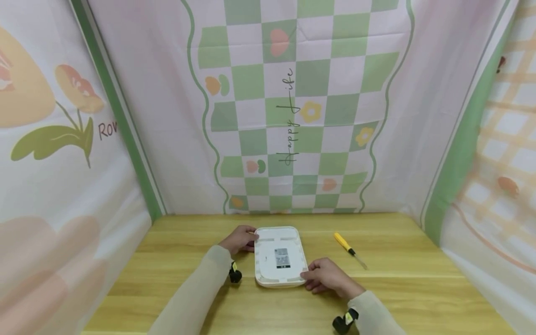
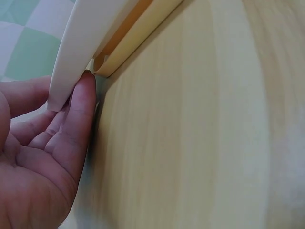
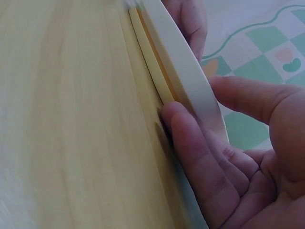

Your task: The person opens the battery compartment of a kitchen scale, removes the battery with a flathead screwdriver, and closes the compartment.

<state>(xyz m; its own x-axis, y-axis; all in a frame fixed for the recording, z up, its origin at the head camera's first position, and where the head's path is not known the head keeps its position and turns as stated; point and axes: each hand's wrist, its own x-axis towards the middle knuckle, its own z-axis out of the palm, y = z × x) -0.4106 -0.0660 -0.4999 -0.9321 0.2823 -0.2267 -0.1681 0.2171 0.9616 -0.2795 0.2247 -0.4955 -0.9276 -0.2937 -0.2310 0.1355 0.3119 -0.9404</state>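
Note:
A flat white plastic panel point(image 1: 272, 274) with rounded corners carries a grey and black label and a shallow raised border. Its kind does not show. At its far left corner my left hand point(image 1: 240, 239) pinches the edge, thumb on top and fingers under. My right hand point(image 1: 328, 278) grips the near right corner in the same way. Seen from the left wrist, the panel's white side wall point(image 2: 78, 52) sits between thumb and fingers. A pale yellow strip point(image 3: 150, 57) runs beneath the white edge in the right wrist view, close over the wood.
To the right on the wooden table point(image 1: 188, 279) lies a screwdriver point(image 1: 343, 243) with a yellow and black handle, its shaft toward the near right. Printed cloth walls point(image 1: 176, 139) enclose the table at the back and both sides. Black wrist cameras point(image 1: 235, 273) are strapped on both sleeves.

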